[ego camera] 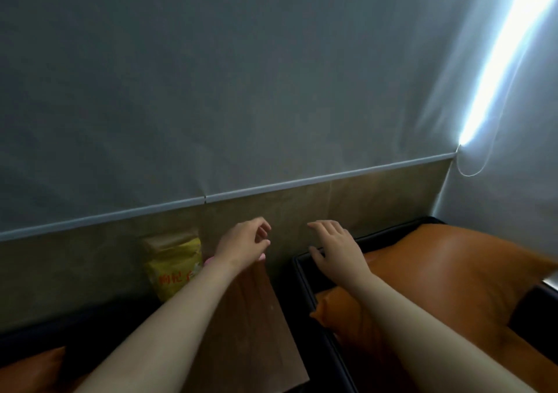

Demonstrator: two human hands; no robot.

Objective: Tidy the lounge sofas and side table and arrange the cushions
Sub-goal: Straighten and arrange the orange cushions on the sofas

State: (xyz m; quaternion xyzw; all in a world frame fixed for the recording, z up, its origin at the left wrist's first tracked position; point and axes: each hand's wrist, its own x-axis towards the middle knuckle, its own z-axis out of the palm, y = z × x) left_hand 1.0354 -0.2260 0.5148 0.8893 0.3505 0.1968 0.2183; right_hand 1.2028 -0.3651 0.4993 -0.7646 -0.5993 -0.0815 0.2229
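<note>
Head view: left hand [244,241] and right hand [335,246] hover empty, fingers loosely apart, near the far end of the side table [241,317]; the orange cushion [447,272] lies on the right sofa [302,275]. Table clearing appears to be in hand; the next move likely requires grasping the yellow packet [175,267] by the wall.

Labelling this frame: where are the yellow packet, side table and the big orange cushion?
yellow packet [175,261], head view, printed front.
side table [256,326], head view, bare wooden top.
big orange cushion [453,272], head view, its middle.
</note>
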